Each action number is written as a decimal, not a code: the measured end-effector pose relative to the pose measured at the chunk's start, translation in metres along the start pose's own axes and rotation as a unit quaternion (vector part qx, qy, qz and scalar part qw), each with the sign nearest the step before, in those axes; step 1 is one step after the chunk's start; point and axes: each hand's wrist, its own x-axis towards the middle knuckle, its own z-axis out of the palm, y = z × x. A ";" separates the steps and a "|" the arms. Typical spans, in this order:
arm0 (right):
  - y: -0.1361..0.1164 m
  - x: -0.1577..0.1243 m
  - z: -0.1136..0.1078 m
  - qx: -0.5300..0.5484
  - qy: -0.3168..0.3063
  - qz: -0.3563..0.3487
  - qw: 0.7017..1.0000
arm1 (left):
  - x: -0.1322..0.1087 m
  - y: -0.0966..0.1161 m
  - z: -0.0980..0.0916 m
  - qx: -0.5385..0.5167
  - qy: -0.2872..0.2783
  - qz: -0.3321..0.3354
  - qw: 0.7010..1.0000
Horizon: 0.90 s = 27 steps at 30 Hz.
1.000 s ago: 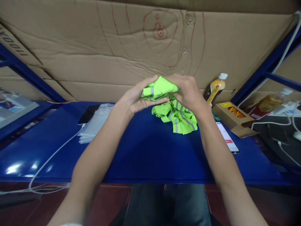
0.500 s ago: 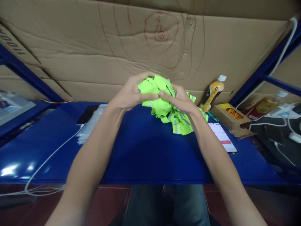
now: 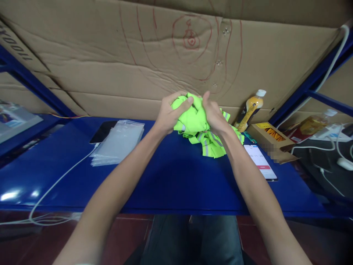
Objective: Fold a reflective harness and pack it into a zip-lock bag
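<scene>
My left hand (image 3: pixel 172 115) is closed round the left side of a bundle of fluorescent yellow-green reflective straps (image 3: pixel 191 117), with its thumb lying across the top. My right hand (image 3: pixel 214 116) holds the bundle's right side; its thumb points up, off the cloth, and its other fingers are mostly hidden behind. Just below and to the right, a loose heap of the same straps (image 3: pixel 211 146), with grey reflective bands, rests on the blue table (image 3: pixel 171 184). Whether the heap and the bundle are joined, I cannot tell.
Clear plastic bags (image 3: pixel 118 141) are stacked at the left by a dark phone (image 3: pixel 102 132) on a white cable (image 3: pixel 63 175). Rightward are a drink bottle (image 3: pixel 249 112), a lit phone (image 3: pixel 260 162) and an open cardboard box (image 3: pixel 271 138). A cardboard wall (image 3: pixel 110 81) stands behind.
My left hand has shifted right, uncovering more of the plastic bags. My right thumb has lifted from the straps. The bundle has turned and moved slightly right, while the heap stays put.
</scene>
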 end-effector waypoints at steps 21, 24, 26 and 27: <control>0.056 -0.100 0.002 -0.026 0.048 0.009 0.998 | -0.103 -0.003 0.022 -0.085 -0.074 -0.430 0.896; 0.051 -0.102 -0.001 -0.090 0.019 -0.016 0.996 | -0.102 0.002 0.024 -0.131 -0.112 -0.495 0.852; 0.047 -0.104 -0.001 -0.147 0.006 -0.033 0.989 | -0.101 0.001 0.024 -0.146 -0.101 -0.481 0.859; 0.045 -0.106 -0.001 -0.187 0.001 -0.047 0.981 | -0.101 -0.001 0.024 -0.149 -0.085 -0.471 0.865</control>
